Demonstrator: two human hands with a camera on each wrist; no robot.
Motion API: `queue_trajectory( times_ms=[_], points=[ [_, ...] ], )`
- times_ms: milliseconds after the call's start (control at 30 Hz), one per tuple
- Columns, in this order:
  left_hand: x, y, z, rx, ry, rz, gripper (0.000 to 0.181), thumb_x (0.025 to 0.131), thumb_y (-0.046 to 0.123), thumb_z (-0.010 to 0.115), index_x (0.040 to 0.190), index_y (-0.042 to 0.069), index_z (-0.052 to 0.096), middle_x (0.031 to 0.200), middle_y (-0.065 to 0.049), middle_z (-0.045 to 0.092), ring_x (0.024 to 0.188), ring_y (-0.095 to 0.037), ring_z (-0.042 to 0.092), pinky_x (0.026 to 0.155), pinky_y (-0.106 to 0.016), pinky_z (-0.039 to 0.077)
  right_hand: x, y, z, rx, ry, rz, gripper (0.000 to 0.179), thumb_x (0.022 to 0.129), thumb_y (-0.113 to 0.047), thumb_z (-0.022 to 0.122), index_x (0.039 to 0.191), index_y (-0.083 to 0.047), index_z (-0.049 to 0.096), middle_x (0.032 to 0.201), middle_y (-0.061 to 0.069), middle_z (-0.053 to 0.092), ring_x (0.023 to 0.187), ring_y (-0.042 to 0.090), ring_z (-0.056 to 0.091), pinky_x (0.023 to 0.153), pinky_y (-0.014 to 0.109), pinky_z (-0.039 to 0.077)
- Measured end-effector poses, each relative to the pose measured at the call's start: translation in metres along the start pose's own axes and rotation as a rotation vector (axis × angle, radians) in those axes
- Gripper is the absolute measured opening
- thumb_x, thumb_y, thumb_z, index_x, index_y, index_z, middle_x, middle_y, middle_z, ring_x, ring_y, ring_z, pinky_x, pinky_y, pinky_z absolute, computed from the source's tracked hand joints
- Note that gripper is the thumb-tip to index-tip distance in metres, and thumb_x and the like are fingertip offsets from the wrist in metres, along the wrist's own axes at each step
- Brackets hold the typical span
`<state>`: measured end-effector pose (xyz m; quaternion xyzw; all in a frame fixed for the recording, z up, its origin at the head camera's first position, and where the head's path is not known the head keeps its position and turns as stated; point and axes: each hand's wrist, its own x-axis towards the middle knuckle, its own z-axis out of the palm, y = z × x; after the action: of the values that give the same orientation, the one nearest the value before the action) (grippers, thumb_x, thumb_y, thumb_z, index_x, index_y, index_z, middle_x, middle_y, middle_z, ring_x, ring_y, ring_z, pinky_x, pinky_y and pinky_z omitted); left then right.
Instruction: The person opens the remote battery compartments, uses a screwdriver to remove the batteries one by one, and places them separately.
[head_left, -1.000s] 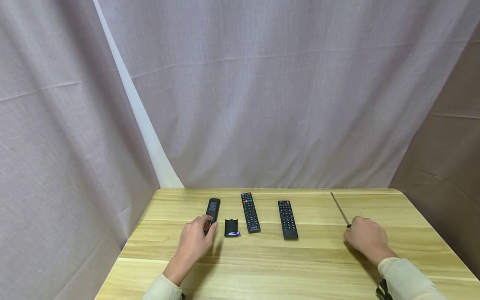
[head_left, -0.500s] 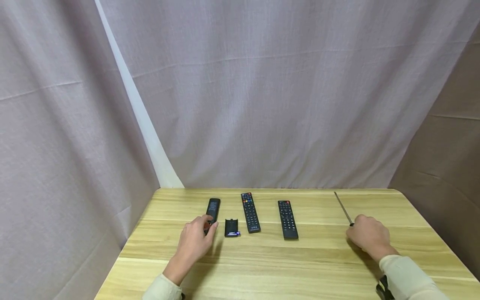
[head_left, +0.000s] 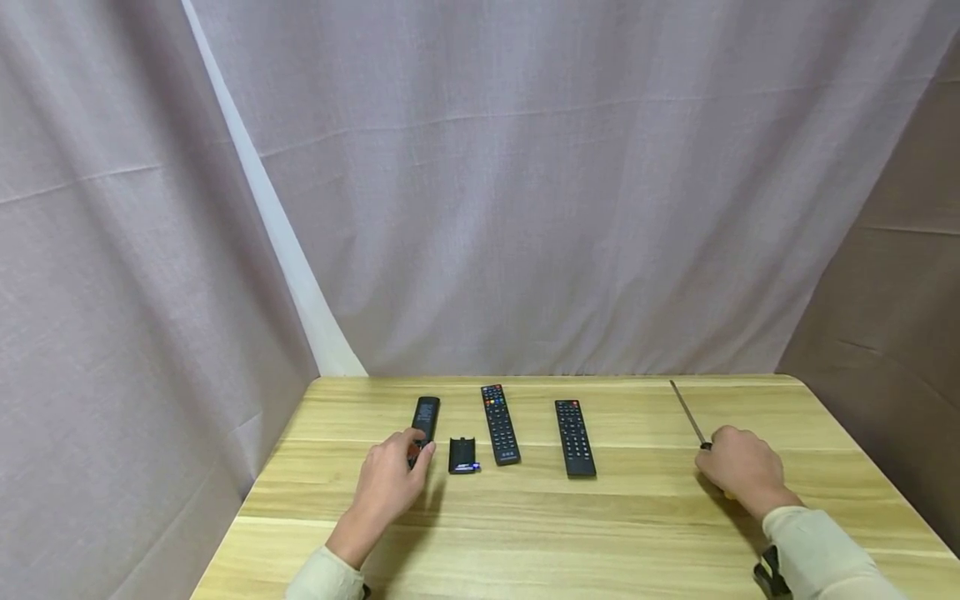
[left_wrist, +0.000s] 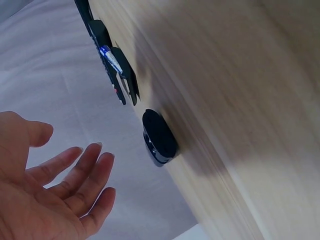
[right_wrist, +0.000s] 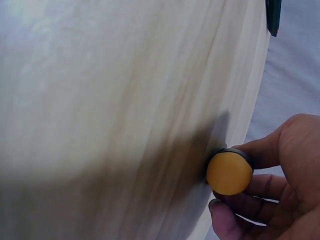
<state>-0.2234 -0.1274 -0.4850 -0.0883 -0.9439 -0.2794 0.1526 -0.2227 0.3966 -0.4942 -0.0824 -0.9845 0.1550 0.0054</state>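
My left hand [head_left: 392,479] hovers over the near end of a black remote control [head_left: 426,417] lying back side up. In the left wrist view its relaxed fingers stay apart from that remote [left_wrist: 161,137] and hold nothing. Right of it is a black battery cover [head_left: 462,450], with a blue-and-white battery [head_left: 467,468] at its near edge. My right hand [head_left: 741,468] grips a screwdriver [head_left: 686,411] by its handle, the long shaft pointing away from me. The yellow handle end [right_wrist: 229,173] shows between thumb and fingers in the right wrist view.
Two more black remotes lie button side up: one [head_left: 500,423] beside the cover, another [head_left: 575,438] at mid-table. The wooden table [head_left: 525,542] ends at a grey-mauve curtain [head_left: 525,208] behind, with further curtain on both sides.
My right hand has shifted slightly to the right with the screwdriver in it, and its yellow handle end now shows below the hand. The left hand and the remotes have stayed in place.
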Motion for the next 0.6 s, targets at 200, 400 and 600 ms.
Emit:
queue_trajectory(
  times_ms=[200, 400, 600],
  points=[
    [0.0, -0.001, -0.002, -0.002, -0.001, 0.01, 0.029, 0.104, 0.03, 0.071, 0.12, 0.006, 0.075, 0.095, -0.009, 0.077, 0.08, -0.019, 0.071, 0.068, -0.038, 0.06, -0.002, 0.001, 0.0, 0.007, -0.018, -0.013, 0.027, 0.095, -0.027, 0.058, 0.074, -0.01, 0.058, 0.069, 0.008, 0.063, 0.063, 0.025, 0.059, 0.051, 0.037, 0.041],
    [0.0, -0.003, -0.004, 0.009, 0.005, 0.005, 0.029, 0.103, 0.029, 0.072, 0.119, 0.005, 0.076, 0.091, -0.008, 0.076, 0.075, -0.015, 0.067, 0.065, -0.035, 0.057, -0.003, 0.0, -0.006, -0.024, -0.035, -0.012, 0.041, 0.101, -0.042, 0.062, 0.076, -0.01, 0.061, 0.073, 0.011, 0.065, 0.066, 0.027, 0.06, 0.053, 0.042, 0.046],
    [0.001, -0.004, -0.004, -0.003, 0.013, 0.004, 0.03, 0.104, 0.031, 0.071, 0.12, 0.005, 0.076, 0.094, -0.008, 0.077, 0.081, -0.023, 0.072, 0.069, -0.039, 0.059, -0.007, -0.01, -0.011, -0.012, 0.04, -0.04, 0.049, 0.104, -0.048, 0.06, 0.07, -0.014, 0.054, 0.062, 0.004, 0.055, 0.059, 0.022, 0.054, 0.049, 0.036, 0.039]
  ],
)
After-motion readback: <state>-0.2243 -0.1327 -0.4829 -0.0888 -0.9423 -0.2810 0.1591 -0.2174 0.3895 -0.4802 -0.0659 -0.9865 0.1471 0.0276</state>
